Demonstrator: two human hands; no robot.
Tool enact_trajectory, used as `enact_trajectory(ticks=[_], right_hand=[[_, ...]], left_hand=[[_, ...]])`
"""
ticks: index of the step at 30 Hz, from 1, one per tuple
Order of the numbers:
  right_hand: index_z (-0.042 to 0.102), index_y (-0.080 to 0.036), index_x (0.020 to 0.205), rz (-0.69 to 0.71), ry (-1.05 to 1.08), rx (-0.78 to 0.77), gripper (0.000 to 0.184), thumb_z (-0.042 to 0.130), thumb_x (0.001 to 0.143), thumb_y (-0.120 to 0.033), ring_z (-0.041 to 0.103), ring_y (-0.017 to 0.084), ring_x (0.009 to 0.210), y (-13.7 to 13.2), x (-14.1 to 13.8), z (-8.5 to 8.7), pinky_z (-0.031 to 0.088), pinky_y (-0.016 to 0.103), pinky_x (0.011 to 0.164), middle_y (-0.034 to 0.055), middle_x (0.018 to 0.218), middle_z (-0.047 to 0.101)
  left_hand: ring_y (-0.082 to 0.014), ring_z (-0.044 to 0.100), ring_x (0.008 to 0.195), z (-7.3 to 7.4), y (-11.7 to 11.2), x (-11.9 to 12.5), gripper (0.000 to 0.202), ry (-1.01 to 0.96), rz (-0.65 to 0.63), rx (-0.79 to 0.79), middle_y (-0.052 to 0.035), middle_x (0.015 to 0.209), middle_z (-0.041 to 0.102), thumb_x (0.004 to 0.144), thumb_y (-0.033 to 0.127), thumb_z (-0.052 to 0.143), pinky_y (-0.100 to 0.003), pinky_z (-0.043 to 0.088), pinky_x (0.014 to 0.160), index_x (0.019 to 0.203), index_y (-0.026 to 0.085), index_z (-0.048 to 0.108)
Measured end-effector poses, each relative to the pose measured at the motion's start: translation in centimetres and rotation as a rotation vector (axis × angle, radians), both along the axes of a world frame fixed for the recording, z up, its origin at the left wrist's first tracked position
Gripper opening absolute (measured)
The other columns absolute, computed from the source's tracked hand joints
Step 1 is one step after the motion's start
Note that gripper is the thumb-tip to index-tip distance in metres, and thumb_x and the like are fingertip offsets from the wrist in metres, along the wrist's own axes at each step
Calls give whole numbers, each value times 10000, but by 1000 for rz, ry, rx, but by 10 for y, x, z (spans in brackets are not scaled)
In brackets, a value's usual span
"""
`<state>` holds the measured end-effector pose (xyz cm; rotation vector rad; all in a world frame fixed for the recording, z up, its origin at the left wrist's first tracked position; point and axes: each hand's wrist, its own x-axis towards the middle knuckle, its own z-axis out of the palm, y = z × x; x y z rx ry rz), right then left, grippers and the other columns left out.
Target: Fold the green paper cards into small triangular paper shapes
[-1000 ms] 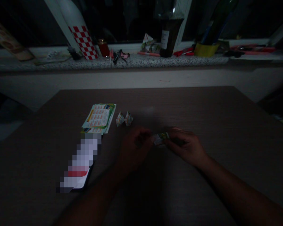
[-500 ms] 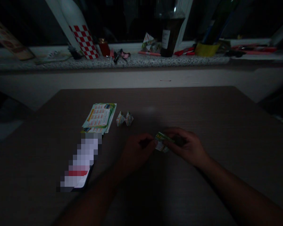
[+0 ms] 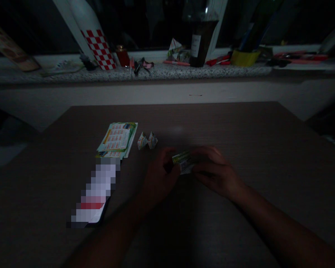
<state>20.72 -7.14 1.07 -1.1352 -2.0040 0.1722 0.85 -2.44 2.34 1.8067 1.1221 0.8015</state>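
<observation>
A small piece of folded printed paper (image 3: 185, 162), green along its upper part and pale below, is held just over the table between my two hands. My left hand (image 3: 162, 174) pinches its left edge between thumb and fingers. On the paper's right side, my right hand (image 3: 219, 172) has its fingers bent around the edge, with the thumb low. Dim light and some blur hide the exact folds. Behind my left hand stand two small folded paper shapes (image 3: 147, 141), side by side. Farther left lies a stack of printed slips (image 3: 117, 139).
A phone (image 3: 96, 197) with a blurred-out screen lies left of my left forearm, below the slips. Beyond the wooden table (image 3: 240, 126), a granite sill (image 3: 167, 73) holds a red-and-white checked bottle (image 3: 100, 48), a dark bottle (image 3: 199, 44), a yellow container (image 3: 245, 58) and small clutter.
The folded paper has shifted slightly left and lies at a different angle, showing a wider face. My right fingers have moved around its right edge; the left hand has moved up slightly.
</observation>
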Motion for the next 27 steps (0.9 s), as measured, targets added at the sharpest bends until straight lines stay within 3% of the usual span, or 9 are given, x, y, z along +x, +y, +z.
enact_trajectory(ticks=[3,8,11,16,23,27], right_hand=[[697,-235,809,10,-37,55,45,684,808,-192,557,266,1092,2,3,-1,449,450,900,69,1134,630],[701,-252,776,46,-10,75,65,678,830,-224,591,240,1004,10,13,-5,457,442,865,31,923,701],[704,-253,773,75,-15,55,78,672,838,-223,602,227,953,14,20,-7,460,435,848,22,860,719],[708,-269,788,141,-40,52,64,687,826,-222,604,215,951,20,28,-13,437,446,889,-12,841,737],[714,-264,828,168,-129,-76,80,681,805,-195,631,206,949,21,28,-12,422,438,928,5,883,736],[706,-233,951,200,-158,-219,275,676,716,-93,632,207,948,15,23,-3,456,404,897,31,960,721]], left_hand=[[-184,622,846,0,5,-5,544,81,-97,133,-50,995,647,812,160,556,-298,493,743,1338,203,420],[-234,481,1204,-1,15,-16,531,262,-362,438,-90,1296,504,731,0,486,-397,406,1013,1207,213,587],[-250,420,1268,0,18,-19,510,376,-424,538,-87,1361,465,750,-16,485,-433,354,1061,1169,233,632],[-239,480,1187,3,19,-16,217,397,-510,621,-58,1284,574,882,160,523,-403,397,999,981,227,704],[-218,564,1101,3,16,-13,178,411,-628,612,-43,1080,692,867,167,539,-403,336,1006,958,228,680],[-199,607,982,3,10,-7,156,459,-693,585,-48,984,698,875,172,515,-382,343,979,934,206,656]])
